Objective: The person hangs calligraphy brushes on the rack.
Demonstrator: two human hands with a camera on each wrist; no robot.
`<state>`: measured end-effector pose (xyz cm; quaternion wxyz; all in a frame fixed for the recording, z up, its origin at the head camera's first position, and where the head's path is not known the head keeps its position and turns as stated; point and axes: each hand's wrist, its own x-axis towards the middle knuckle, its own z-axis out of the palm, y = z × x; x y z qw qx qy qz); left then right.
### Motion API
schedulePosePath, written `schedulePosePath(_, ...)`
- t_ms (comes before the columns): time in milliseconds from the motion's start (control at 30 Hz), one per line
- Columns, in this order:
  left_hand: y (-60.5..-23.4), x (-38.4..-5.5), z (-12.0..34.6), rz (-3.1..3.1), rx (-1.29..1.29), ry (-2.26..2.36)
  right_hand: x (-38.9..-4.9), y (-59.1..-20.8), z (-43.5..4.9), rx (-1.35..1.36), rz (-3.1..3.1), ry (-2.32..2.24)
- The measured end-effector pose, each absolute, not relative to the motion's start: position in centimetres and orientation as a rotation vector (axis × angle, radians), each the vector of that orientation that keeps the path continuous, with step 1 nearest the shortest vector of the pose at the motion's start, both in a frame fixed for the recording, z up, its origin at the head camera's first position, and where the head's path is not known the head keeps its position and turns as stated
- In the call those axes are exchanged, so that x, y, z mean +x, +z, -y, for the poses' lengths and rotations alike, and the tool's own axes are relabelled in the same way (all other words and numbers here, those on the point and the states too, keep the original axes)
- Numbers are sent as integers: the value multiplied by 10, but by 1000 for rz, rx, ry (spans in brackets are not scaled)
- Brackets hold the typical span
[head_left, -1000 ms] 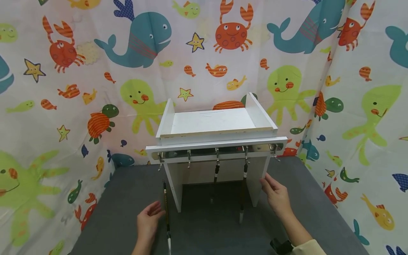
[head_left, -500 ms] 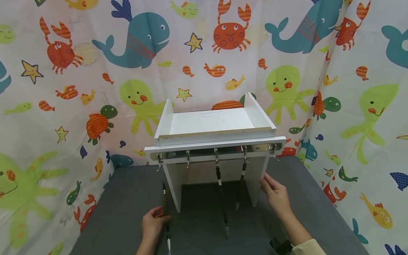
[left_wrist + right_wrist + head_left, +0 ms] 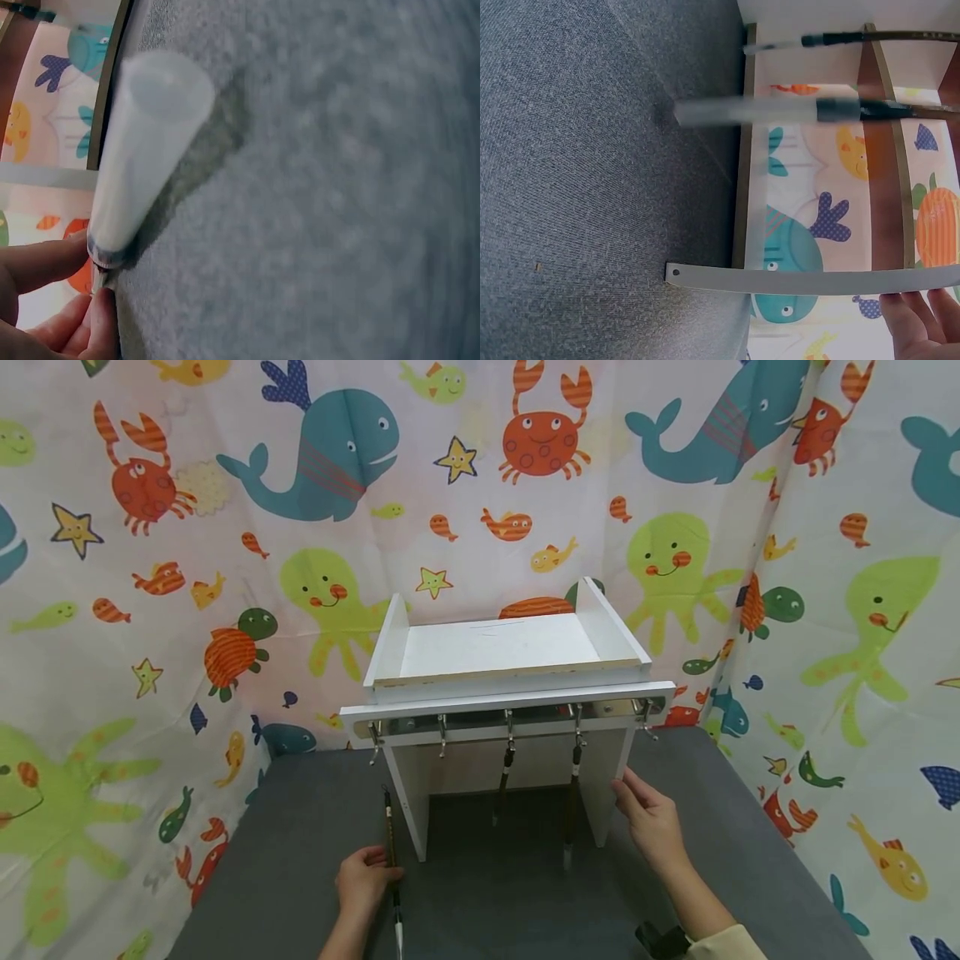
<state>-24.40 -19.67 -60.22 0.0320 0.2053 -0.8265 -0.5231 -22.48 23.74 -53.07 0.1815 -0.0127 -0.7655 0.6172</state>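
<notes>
My left hand [image 3: 363, 878] pinches the handle of a dark calligraphy brush [image 3: 396, 906] lying on the grey table, left of a white rack. In the left wrist view, the brush's translucent cap [image 3: 154, 142] points toward the camera, with my left thumb and fingers [image 3: 105, 322] behind it. My right hand [image 3: 651, 818] grips the front edge of the rack's right side panel [image 3: 611, 777]; the right wrist view shows its fingertips on that panel [image 3: 802, 281]. Two more brushes hang from the rack's hooks, one in the middle [image 3: 505, 777] and one farther right [image 3: 574, 802].
The white rack [image 3: 510, 643] has an open tray top and a metal strip with several hooks, including a bare hook [image 3: 442, 735] on the left. A sea-animal curtain [image 3: 465, 543] surrounds the table [image 3: 300, 827]. A dark object [image 3: 662, 939] lies by my right forearm.
My left hand has moved right to the lying brush and taken hold of its handle. Both hanging brushes have swung back and forth. My right hand stays on the rack.
</notes>
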Motion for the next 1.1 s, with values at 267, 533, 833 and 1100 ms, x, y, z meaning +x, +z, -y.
schedulePosePath(267, -602, -242, 197, 2563, 583, -1540, -224, -530, -238, -26, 2168, 1735)
schedulePosePath(533, -602, -240, 205, 2560, 604, -1520, -224, -530, -238, -50, 2181, 1759)
schedulePosePath(833, -592, -234, 206, 2579, 605, -1580, -225, -531, -239, -55, 2193, 1761)
schedulePosePath(1100, -594, -235, 208, 2478, 645, -1739, -224, -529, -240, -37, 2196, 1774)
